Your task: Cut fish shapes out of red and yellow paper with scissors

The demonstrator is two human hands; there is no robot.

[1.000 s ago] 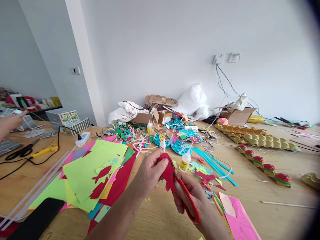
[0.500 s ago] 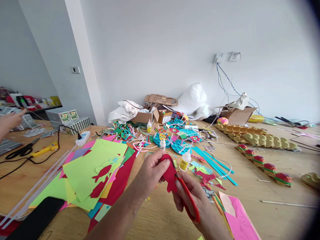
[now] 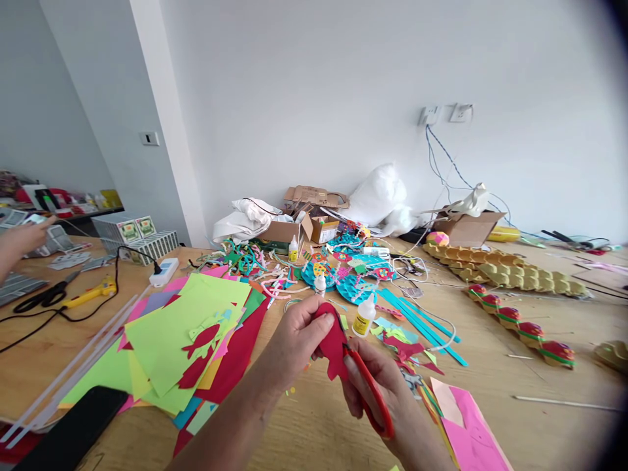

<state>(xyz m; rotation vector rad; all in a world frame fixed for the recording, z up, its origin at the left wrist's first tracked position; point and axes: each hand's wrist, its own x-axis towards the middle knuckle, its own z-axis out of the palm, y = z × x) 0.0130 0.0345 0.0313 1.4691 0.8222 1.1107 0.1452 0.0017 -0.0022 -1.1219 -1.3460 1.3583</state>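
Note:
My left hand [image 3: 304,330] pinches a piece of red paper [image 3: 332,343] with a curved, fish-like outline between thumb and fingers. In my right hand [image 3: 383,392] is a pair of red-handled scissors [image 3: 375,399], its blades against the paper's right edge. Part of the blades is hidden by the paper and my fingers. A glue bottle [image 3: 364,315] with a yellow label stands just beyond my hands. To the left, red fish cutouts [image 3: 201,341] lie on a stack of yellow-green paper [image 3: 171,327].
Blue decorated plates [image 3: 350,288] and paper scraps [image 3: 402,343] lie behind my hands. Painted egg-carton strips [image 3: 530,330] and pink paper [image 3: 468,425] are at right. At left are a black phone [image 3: 73,428], a yellow glue gun [image 3: 91,292], black scissors [image 3: 46,296] and another person's hand [image 3: 24,239].
My hands, the red paper and the scissors stay in nearly the same place. The view has shifted very slightly, and the other person's hand at left has moved a little.

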